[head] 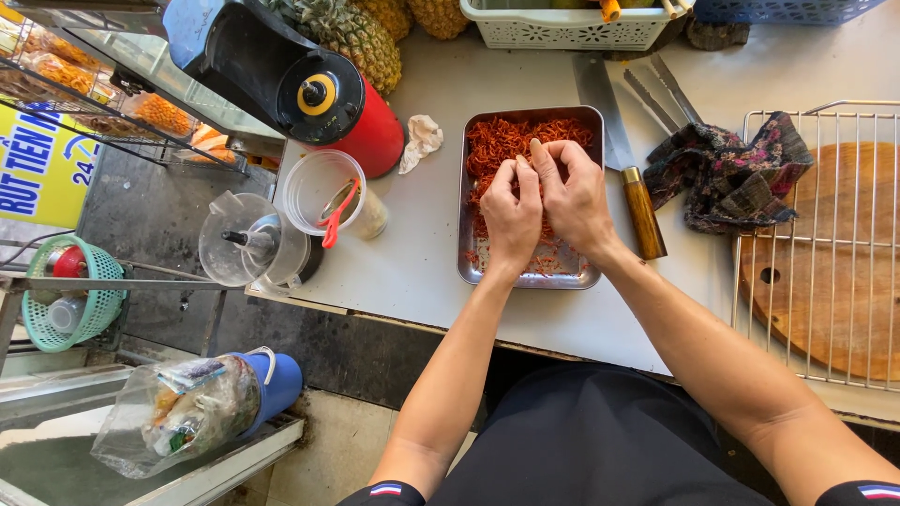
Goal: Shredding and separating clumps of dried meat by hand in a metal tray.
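Shredded reddish-orange strands (511, 141), heaped in the far half of a shallow rectangular stainless-steel tray (466, 253), are what both hands work over; the tray sits on the pale grey counter (412, 262), near its front edge.

Going from large to small: a round wooden cutting board (834, 300) lies under a wire cooling rack (816, 117) at the right, well apart from the tray. A black and red blender base (309, 94) lies tipped at the far left, with pineapples (361, 37) behind it and a white plastic basket (562, 28) beside them. A clear blender jug (248, 244) and a clear plastic cup (323, 192) stand left of the tray, close to the counter's left edge. A dark patterned cloth (727, 173) and a wooden-handled cleaver (619, 141) lie just right of the tray.

The left hand (511, 215) and right hand (572, 192) meet over the tray's middle, fingertips drawn together and pinching a small tuft of strands between them.

The strands look light, soft and loose, likely to cling and shed; a gentle fingertip pinch on a small clump probably suits them better than a full grab. Open room is bare counter in front and left of the tray; the cleaver's blade close on the right is the edge to mind.
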